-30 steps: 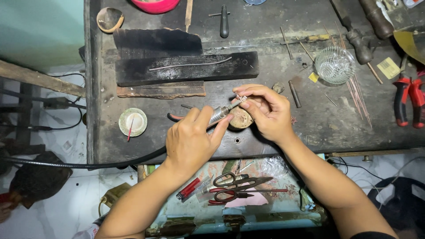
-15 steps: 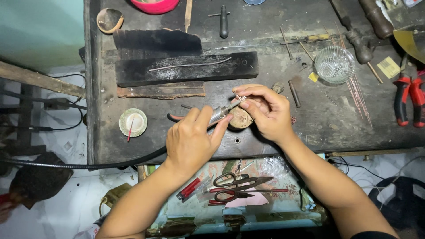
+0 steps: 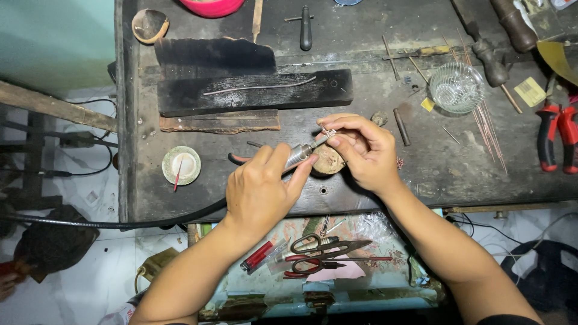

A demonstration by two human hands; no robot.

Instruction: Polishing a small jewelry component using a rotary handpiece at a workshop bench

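Dark, scarred workbench point(image 3: 373, 198) lies under me as my left hand point(image 3: 262, 189) grips the rotary handpiece point(image 3: 299, 155), its tip meeting a small metal piece point(image 3: 328, 132). That piece sits pinched in my right hand point(image 3: 361, 153), over a round wooden block point(image 3: 328, 161). Grinding seems underway; next calls for steady, light pressure.

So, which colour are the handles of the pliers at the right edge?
Red with black, on the pliers, head view.

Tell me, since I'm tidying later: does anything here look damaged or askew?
The upper black block has a ragged, broken top edge. Thin copper rods lie fanned loosely beside the glass bowl. Nothing looks spilled.
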